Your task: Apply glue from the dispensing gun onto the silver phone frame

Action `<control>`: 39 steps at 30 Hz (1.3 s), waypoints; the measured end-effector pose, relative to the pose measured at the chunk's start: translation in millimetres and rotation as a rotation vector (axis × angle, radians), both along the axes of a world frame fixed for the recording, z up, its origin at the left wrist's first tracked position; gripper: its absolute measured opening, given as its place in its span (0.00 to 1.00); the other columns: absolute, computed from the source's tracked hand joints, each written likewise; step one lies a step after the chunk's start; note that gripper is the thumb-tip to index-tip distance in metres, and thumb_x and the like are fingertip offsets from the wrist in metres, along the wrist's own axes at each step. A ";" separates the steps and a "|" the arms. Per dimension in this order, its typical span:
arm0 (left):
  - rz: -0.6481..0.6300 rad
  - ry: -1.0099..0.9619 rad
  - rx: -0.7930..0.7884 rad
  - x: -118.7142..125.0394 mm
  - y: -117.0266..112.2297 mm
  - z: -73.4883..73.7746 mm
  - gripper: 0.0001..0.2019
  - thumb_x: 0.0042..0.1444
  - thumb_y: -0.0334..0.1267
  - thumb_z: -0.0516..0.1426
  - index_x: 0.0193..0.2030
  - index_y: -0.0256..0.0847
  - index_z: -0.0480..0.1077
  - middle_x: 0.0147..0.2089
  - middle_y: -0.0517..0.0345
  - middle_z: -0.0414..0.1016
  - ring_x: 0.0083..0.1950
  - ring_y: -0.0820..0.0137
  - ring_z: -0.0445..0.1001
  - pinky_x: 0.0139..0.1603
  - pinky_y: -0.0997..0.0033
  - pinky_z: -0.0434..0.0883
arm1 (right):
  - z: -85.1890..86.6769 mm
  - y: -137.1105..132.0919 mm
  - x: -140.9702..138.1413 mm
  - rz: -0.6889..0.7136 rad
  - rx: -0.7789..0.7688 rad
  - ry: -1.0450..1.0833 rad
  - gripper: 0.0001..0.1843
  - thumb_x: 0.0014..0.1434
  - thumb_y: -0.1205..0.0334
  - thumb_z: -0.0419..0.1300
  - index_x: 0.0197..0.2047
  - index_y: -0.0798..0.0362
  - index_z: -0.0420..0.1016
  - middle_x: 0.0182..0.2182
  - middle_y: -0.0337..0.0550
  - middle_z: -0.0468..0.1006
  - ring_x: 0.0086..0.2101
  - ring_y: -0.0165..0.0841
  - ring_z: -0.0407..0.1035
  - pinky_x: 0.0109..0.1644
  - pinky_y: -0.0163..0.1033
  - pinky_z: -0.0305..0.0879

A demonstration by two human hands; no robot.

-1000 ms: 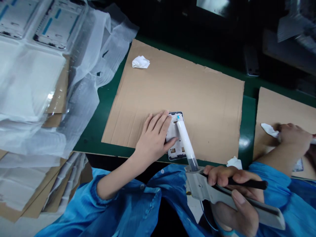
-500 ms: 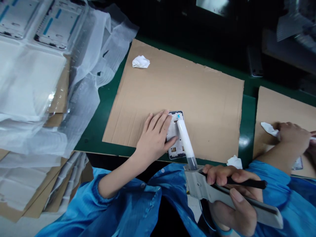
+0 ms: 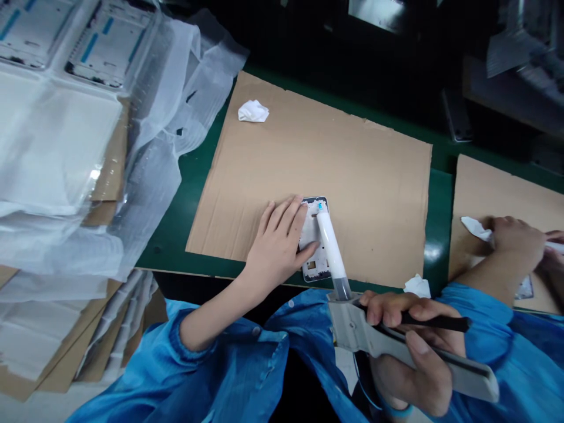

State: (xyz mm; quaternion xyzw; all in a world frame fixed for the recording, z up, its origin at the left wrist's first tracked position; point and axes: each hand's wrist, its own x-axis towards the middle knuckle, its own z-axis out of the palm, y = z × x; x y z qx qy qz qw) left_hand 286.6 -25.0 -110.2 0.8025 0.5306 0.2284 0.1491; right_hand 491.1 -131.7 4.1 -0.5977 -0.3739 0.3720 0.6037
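Observation:
A small white phone frame (image 3: 314, 267) lies near the front edge of a large cardboard sheet (image 3: 335, 164). My left hand (image 3: 277, 244) rests flat on the frame's left side, fingers together and stretched, pressing it down. My right hand (image 3: 408, 352) is wrapped round the grey handle and black trigger of a glue dispenser gun (image 3: 374, 335). The gun's white syringe barrel (image 3: 330, 249) slants up over the frame, and its blue tip (image 3: 319, 206) touches the frame's top edge.
Clear trays of phone frames (image 3: 88, 47) under foam sheets (image 3: 145, 153) pile up at left. Crumpled white wipes (image 3: 252, 110) lie on the cardboard and at its right edge (image 3: 418, 286). A neighbouring person's hand (image 3: 515, 241) holds a wipe on a second cardboard (image 3: 493, 188).
Almost nothing moved: my hands and the syringe hold their place on the frame. The neighbour's hand at right shifted slightly.

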 end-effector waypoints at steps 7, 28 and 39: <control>-0.004 -0.001 0.028 1.3 -0.4 -0.6 0.36 0.88 0.57 0.57 0.87 0.31 0.65 0.89 0.31 0.68 0.91 0.45 0.67 0.95 0.35 0.61 | -0.4 1.9 -3.4 0.030 0.025 -0.063 0.14 0.61 0.62 0.60 0.47 0.38 0.80 0.29 0.41 0.70 0.29 0.38 0.70 0.42 0.62 0.73; -0.004 -0.019 0.005 0.4 0.3 -1.0 0.36 0.87 0.56 0.57 0.88 0.32 0.64 0.89 0.30 0.68 0.91 0.43 0.68 0.95 0.32 0.61 | 2.7 3.4 -1.0 -0.005 0.013 -0.030 0.10 0.60 0.61 0.63 0.45 0.40 0.80 0.29 0.41 0.71 0.28 0.38 0.70 0.40 0.63 0.73; 0.003 -0.023 0.008 1.5 0.1 -0.9 0.35 0.87 0.56 0.58 0.87 0.34 0.65 0.90 0.32 0.68 0.91 0.45 0.68 0.95 0.34 0.61 | 3.4 1.4 2.2 0.015 0.004 -0.056 0.08 0.61 0.59 0.65 0.44 0.39 0.80 0.28 0.42 0.71 0.28 0.39 0.70 0.39 0.65 0.75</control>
